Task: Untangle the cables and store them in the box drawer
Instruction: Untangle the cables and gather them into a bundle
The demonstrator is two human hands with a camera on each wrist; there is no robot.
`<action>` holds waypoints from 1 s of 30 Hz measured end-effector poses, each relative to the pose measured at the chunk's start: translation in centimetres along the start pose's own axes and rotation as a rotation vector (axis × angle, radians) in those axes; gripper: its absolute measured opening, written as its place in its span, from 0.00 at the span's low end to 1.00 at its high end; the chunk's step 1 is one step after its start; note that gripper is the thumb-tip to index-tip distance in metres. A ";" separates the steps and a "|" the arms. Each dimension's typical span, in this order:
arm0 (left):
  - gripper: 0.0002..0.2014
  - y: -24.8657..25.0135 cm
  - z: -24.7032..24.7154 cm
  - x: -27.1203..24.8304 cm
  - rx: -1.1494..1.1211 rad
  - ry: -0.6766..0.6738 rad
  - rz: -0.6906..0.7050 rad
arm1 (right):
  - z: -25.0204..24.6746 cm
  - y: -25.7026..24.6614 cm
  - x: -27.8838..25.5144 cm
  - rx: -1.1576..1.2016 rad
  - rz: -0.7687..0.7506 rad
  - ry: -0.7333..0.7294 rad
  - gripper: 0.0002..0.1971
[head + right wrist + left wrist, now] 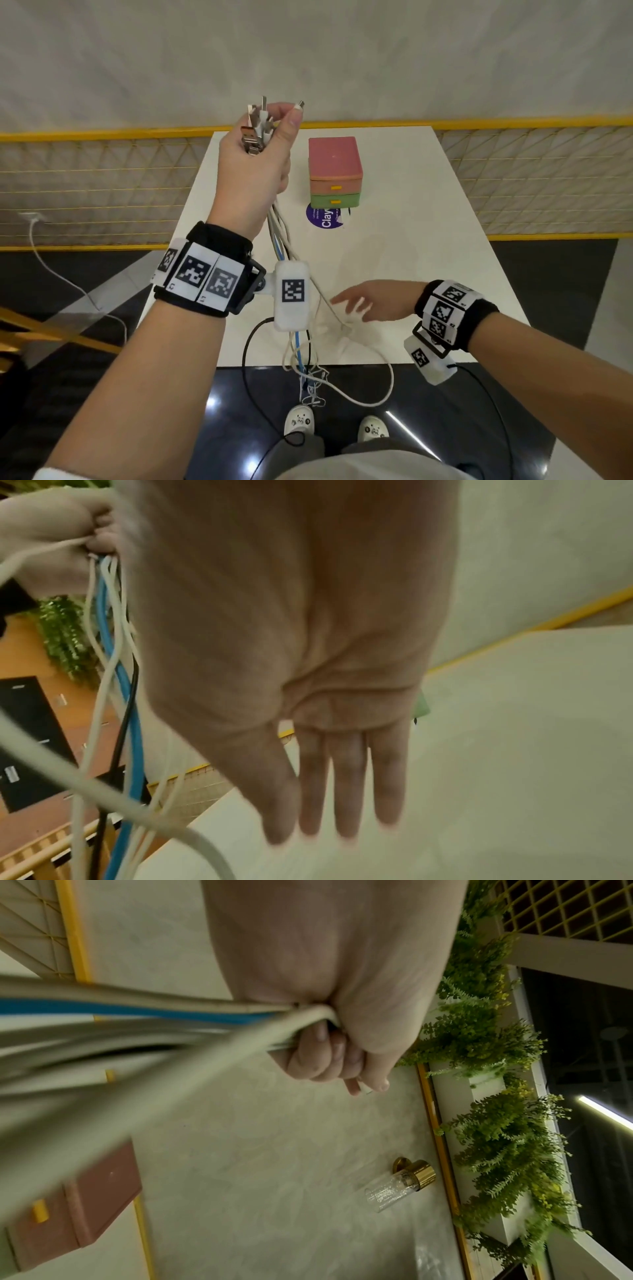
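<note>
Bunch of white, blue and black cables clenched high in left hand.
Right hand flat, released: comb downward slowly, freeing one strand.

White and blue cables bunched, plugs up, dangling; pink-green box drawer closed on table.

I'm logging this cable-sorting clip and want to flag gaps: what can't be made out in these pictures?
- How many cables the left hand grips: head view, palm and wrist camera cover them.
- Tangle below the table edge: too small.
- Box drawer contents: both drawers closed.
- Right hand fingertips: blurred in the right wrist view.
</note>
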State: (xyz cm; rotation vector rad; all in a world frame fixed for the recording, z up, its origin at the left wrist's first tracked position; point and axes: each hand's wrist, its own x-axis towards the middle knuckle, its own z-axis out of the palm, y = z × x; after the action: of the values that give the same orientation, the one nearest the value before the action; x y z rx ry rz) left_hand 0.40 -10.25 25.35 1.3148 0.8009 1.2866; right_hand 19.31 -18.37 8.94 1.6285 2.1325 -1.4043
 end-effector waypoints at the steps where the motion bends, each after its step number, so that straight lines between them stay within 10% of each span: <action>1: 0.05 0.0 -0.1 0.0 0.011 -0.023 -0.001 | -0.4 -0.1 0.0 -0.014 0.004 0.088 0.32; 8: 0.11 -0.2 0.8 -0.7 0.099 -0.198 0.000 | -2.7 -5.0 -0.8 0.312 -0.235 0.303 0.18; 15: 0.10 0.5 0.9 -0.4 -0.020 -0.127 0.008 | 3.2 -5.1 1.1 0.406 0.068 -0.379 0.29; 21: 0.10 0.3 0.4 -0.7 0.008 -0.145 0.013 | 2.2 -1.2 2.5 -0.080 0.058 0.178 0.20; 27: 0.08 -0.2 0.5 -0.9 0.021 -0.151 -0.022 | 3.0 -0.6 3.1 0.186 0.243 -0.199 0.17; 30: 0.10 -0.2 0.2 -0.8 0.028 -0.137 -0.026 | 3.2 -0.2 3.4 0.272 0.268 -0.118 0.17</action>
State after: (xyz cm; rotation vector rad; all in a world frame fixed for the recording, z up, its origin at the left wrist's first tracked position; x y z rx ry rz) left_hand 0.45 -11.01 25.05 1.3946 0.7401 1.1554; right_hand 16.41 -18.25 5.25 1.7884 1.6451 -1.7071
